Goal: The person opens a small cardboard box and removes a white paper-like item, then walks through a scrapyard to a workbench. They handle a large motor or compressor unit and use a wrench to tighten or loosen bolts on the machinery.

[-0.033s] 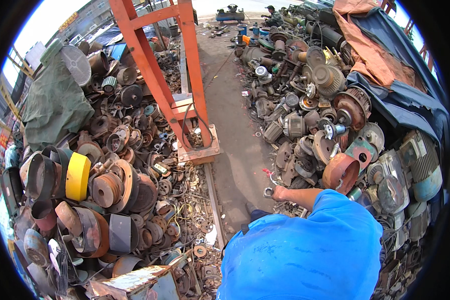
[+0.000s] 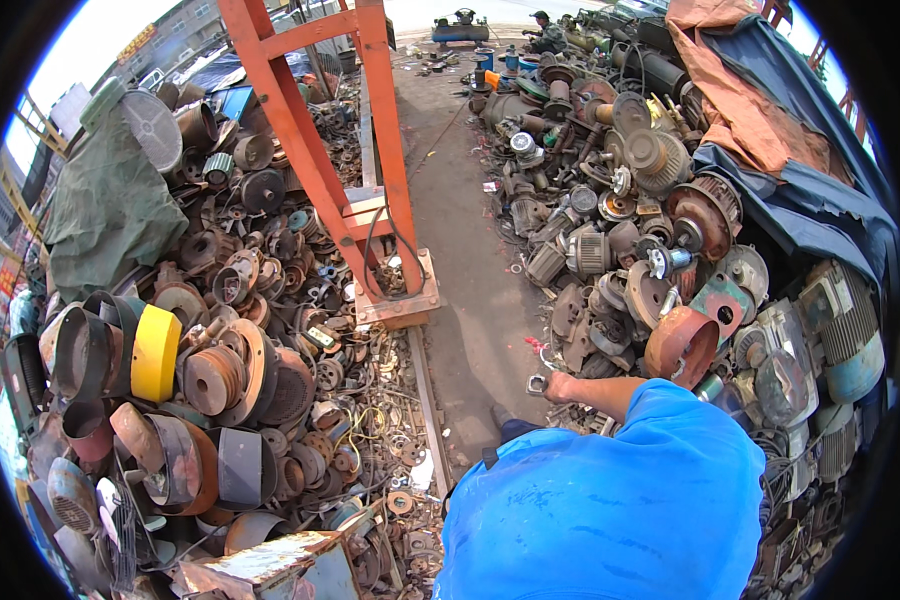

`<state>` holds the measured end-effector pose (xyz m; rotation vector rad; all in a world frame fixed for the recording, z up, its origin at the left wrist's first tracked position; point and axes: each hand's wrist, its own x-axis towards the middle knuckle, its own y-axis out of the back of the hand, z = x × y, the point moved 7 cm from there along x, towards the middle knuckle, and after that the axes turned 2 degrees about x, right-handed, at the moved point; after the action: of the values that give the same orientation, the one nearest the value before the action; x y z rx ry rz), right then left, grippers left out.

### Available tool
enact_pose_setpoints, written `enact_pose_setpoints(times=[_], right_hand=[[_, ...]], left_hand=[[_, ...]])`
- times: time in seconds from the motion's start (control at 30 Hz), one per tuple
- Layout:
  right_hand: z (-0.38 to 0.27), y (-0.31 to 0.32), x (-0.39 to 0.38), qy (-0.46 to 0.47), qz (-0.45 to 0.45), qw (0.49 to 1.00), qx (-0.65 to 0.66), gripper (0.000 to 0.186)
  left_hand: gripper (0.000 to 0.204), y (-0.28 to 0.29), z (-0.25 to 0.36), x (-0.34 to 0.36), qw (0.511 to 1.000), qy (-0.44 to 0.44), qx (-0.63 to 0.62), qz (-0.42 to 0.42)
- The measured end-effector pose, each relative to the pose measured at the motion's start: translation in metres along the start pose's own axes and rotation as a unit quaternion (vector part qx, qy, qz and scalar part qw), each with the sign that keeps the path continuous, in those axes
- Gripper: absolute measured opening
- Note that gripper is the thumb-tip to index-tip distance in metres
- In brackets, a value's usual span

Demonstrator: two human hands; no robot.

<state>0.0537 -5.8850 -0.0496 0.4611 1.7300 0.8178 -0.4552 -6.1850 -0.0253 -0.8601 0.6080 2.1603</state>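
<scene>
My right forearm in a blue sleeve reaches leftward across the walkway, in front of my blue shirt. My right hand looks closed at the edge of the right-hand scrap heap. At its fingers is a small silvery metal piece with a square frame and dark centre; its exact kind cannot be made out. A thin pale piece and red scraps lie just beyond it. A rusty orange-brown ring-shaped housing sits just past my forearm. My left hand is out of sight.
An orange steel post frame stands on the left on a bolted base, with a cable looped round it. Scrap heaps flank the walkway, with a yellow ring at left and motor housings at right. A person crouches far ahead.
</scene>
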Motion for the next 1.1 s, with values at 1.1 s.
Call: enact_pose_setpoints(times=[1.1], right_hand=[[0.04,0.002,0.008,-0.058,-0.006,0.998,0.037,0.02]], left_hand=[[0.01,-0.021,-0.042,0.017,0.996,0.086,-0.023,0.029]])
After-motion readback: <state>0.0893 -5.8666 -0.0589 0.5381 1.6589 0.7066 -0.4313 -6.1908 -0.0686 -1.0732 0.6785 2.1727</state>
